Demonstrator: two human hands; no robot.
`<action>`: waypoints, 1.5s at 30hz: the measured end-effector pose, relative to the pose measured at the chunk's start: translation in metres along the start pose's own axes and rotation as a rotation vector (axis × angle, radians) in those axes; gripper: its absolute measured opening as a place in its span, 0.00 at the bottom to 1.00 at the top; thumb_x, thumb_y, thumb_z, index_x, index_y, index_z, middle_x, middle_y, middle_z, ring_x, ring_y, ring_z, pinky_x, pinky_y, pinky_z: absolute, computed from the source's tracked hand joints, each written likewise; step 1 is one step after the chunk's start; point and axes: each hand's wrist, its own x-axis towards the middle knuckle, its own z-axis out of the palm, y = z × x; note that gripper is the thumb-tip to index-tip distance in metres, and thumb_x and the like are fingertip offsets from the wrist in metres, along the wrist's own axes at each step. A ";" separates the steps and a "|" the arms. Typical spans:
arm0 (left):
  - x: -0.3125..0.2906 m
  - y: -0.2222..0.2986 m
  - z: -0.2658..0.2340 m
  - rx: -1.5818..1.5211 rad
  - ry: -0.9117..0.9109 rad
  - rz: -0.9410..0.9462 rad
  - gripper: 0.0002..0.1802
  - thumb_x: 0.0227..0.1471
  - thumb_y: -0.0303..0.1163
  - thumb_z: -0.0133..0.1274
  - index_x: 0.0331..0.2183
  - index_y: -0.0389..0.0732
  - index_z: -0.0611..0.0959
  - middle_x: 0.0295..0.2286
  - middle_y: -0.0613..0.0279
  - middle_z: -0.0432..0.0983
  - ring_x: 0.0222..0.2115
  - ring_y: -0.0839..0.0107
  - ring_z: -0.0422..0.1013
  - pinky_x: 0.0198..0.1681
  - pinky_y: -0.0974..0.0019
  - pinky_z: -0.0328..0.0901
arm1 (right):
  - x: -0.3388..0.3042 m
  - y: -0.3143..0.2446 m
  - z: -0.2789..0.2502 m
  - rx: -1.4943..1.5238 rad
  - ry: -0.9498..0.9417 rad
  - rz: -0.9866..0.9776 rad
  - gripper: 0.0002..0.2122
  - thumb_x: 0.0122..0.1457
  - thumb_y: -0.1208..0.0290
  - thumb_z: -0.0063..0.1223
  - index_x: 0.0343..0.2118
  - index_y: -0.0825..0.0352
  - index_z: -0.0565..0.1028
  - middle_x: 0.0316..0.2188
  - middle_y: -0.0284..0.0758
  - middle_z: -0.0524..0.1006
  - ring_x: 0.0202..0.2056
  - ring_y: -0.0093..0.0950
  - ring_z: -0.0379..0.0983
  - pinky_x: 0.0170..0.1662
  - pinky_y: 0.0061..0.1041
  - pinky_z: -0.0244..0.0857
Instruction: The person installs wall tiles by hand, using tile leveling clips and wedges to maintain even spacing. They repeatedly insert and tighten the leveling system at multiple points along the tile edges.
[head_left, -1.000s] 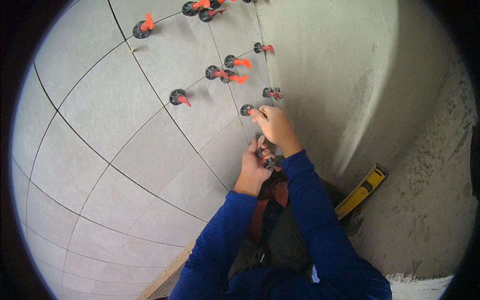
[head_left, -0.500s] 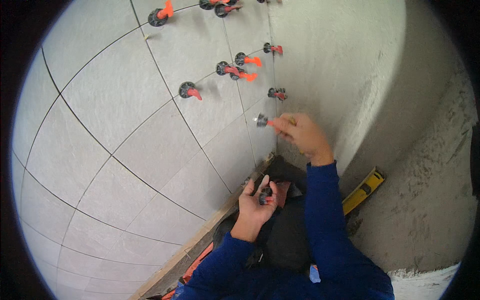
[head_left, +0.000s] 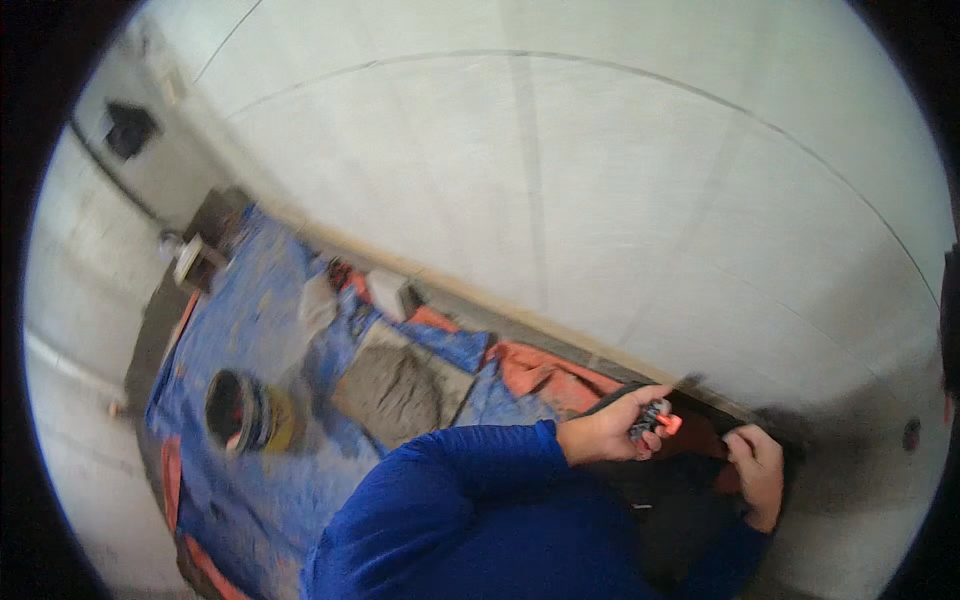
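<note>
My left hand (head_left: 608,428) is closed round tile levelers (head_left: 655,420), black round bodies with a bright orange-red handle sticking out of the fist. How many it holds is unclear. To its right, my right hand (head_left: 757,472) is closed with the fingers curled inward; what they hold, if anything, is hidden. Both hands are low, close to the foot of the pale tiled wall (head_left: 600,200), apart from each other.
A blue tarp (head_left: 260,340) covers the floor at the left. On it are a bucket (head_left: 232,408), a board (head_left: 455,390) with a heap of grey mortar (head_left: 392,390), and an orange cloth (head_left: 545,375). A wooden strip (head_left: 470,305) runs along the wall's base.
My view has swung left to the tarp and bucket. My right hand, which held a tile leveler out near the wall, has come down beside my left. The mounted levelers have left the picture.
</note>
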 end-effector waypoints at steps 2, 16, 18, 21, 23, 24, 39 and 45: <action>-0.053 0.008 -0.050 -0.160 0.039 0.150 0.23 0.56 0.59 0.55 0.23 0.51 0.74 0.22 0.69 0.71 0.19 0.77 0.62 0.17 0.74 0.51 | -0.005 0.012 0.000 -0.034 0.064 0.040 0.09 0.59 0.69 0.55 0.30 0.71 0.75 0.23 0.29 0.70 0.28 0.20 0.66 0.33 0.22 0.61; -0.621 0.040 -0.214 -0.856 0.413 2.454 0.35 0.53 0.57 0.50 0.59 0.52 0.72 0.52 0.52 0.70 0.49 0.52 0.69 0.58 0.32 0.59 | -0.008 0.091 -0.070 0.056 0.361 0.067 0.09 0.68 0.64 0.50 0.32 0.63 0.73 0.19 0.21 0.62 0.18 0.11 0.52 0.20 0.16 0.44; -0.622 0.029 -0.240 -0.723 0.474 2.531 0.44 0.51 0.67 0.42 0.62 0.50 0.70 0.65 0.62 0.58 0.66 0.52 0.53 0.65 0.34 0.47 | -0.012 0.088 -0.075 0.024 0.263 0.049 0.08 0.67 0.69 0.51 0.45 0.65 0.75 0.27 0.28 0.72 0.24 0.15 0.63 0.27 0.17 0.57; -0.517 0.045 -0.298 -0.555 0.918 2.227 0.42 0.54 0.63 0.44 0.61 0.44 0.67 0.61 0.57 0.64 0.62 0.54 0.56 0.65 0.49 0.51 | -0.007 0.087 -0.081 0.035 0.287 0.106 0.12 0.66 0.67 0.52 0.47 0.70 0.74 0.36 0.32 0.74 0.33 0.18 0.68 0.35 0.20 0.63; -0.409 0.054 -0.316 -0.268 1.171 1.961 0.36 0.60 0.57 0.49 0.61 0.45 0.66 0.62 0.57 0.62 0.60 0.53 0.59 0.62 0.49 0.55 | -0.010 0.090 -0.079 -0.016 0.347 0.128 0.16 0.66 0.64 0.53 0.48 0.72 0.72 0.42 0.35 0.74 0.40 0.23 0.70 0.42 0.24 0.65; -0.351 0.053 -0.315 -0.263 1.142 1.683 0.37 0.59 0.53 0.52 0.62 0.43 0.67 0.63 0.55 0.61 0.60 0.51 0.62 0.59 0.49 0.59 | -0.009 0.090 -0.081 -0.080 0.384 0.188 0.19 0.65 0.62 0.54 0.52 0.72 0.72 0.46 0.38 0.75 0.44 0.26 0.72 0.46 0.26 0.67; -0.077 0.074 0.048 2.089 0.509 2.125 0.22 0.66 0.40 0.46 0.49 0.31 0.78 0.51 0.42 0.67 0.55 0.53 0.63 0.59 0.49 0.57 | -0.031 0.138 -0.102 0.062 0.876 0.005 0.14 0.61 0.61 0.56 0.38 0.69 0.81 0.33 0.48 0.81 0.36 0.44 0.79 0.41 0.35 0.69; -0.017 0.096 0.090 2.217 0.611 2.607 0.24 0.64 0.44 0.49 0.51 0.34 0.78 0.55 0.45 0.62 0.56 0.54 0.60 0.57 0.51 0.58 | -0.021 0.163 -0.099 0.002 1.026 -0.024 0.14 0.63 0.64 0.54 0.43 0.70 0.79 0.32 0.45 0.80 0.34 0.43 0.77 0.43 0.33 0.69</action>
